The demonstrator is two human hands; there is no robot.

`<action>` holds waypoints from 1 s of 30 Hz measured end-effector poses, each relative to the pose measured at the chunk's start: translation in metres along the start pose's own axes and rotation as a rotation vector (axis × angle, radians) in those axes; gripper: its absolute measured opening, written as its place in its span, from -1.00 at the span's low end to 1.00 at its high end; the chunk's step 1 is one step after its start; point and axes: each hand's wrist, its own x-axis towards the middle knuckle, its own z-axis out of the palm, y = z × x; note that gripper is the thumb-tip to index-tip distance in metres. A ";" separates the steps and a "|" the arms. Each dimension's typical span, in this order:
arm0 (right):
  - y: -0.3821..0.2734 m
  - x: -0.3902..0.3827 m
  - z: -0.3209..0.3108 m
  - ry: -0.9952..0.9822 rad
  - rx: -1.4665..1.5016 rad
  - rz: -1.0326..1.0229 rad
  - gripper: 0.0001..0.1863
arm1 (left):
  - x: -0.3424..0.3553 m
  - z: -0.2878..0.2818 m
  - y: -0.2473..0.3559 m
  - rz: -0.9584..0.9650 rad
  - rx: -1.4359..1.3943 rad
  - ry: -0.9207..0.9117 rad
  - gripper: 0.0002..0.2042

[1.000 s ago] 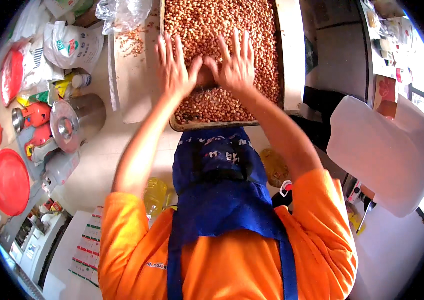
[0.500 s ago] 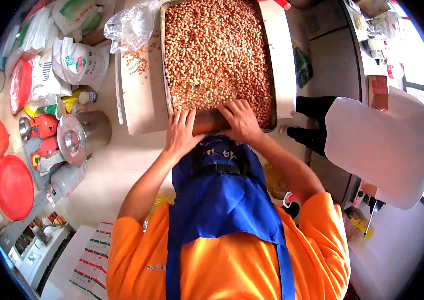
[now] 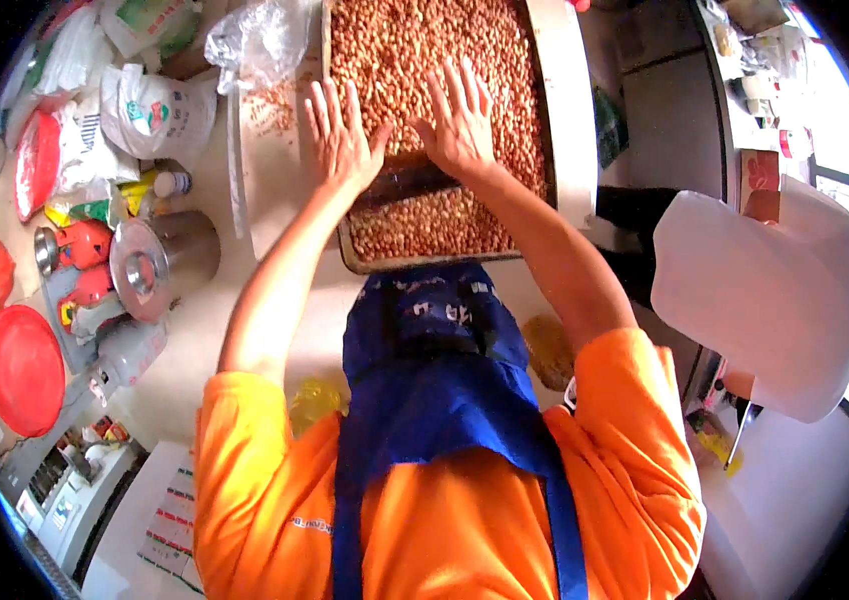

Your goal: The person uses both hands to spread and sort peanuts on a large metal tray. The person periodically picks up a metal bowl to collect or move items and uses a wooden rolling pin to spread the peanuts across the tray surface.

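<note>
A rectangular metal tray (image 3: 353, 258) holds a flat layer of reddish-brown nuts (image 3: 400, 50) that look like peanuts. Across them lies a thick dark brown roller (image 3: 405, 186), like a rolling pin. My left hand (image 3: 347, 145) rests at its left end, fingers spread and pointing to the far side, near the tray's left rim. My right hand (image 3: 463, 128) is at the right end, its fingers stretched out flat over the nuts. Wrists and palms hide both ends of the roller. Neither hand is wrapped round anything.
The tray stands on a pale table (image 3: 570, 120). A crumpled clear plastic bag (image 3: 260, 45) and loose crumbs lie left of it. Farther left are white sacks (image 3: 160, 110), a metal pot (image 3: 190, 250) and a red basin (image 3: 25, 370). Someone in white (image 3: 755, 300) stands at the right.
Both hands have moved away from me, from the tray's near edge toward its middle, and the roller with them. A strip of nuts at the near edge is now uncovered.
</note>
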 end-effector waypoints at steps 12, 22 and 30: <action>-0.048 -0.176 -0.034 -0.768 0.465 0.307 -0.42 | -0.087 -0.034 0.003 0.081 -0.452 -0.274 -0.42; -0.080 -0.184 -0.002 -0.675 0.682 -0.015 -0.49 | -0.069 -0.017 -0.012 -0.025 -0.589 -0.385 -0.41; -0.143 -0.148 0.009 -0.899 0.665 0.157 -0.52 | -0.065 -0.017 -0.014 -0.055 -0.613 -0.417 -0.45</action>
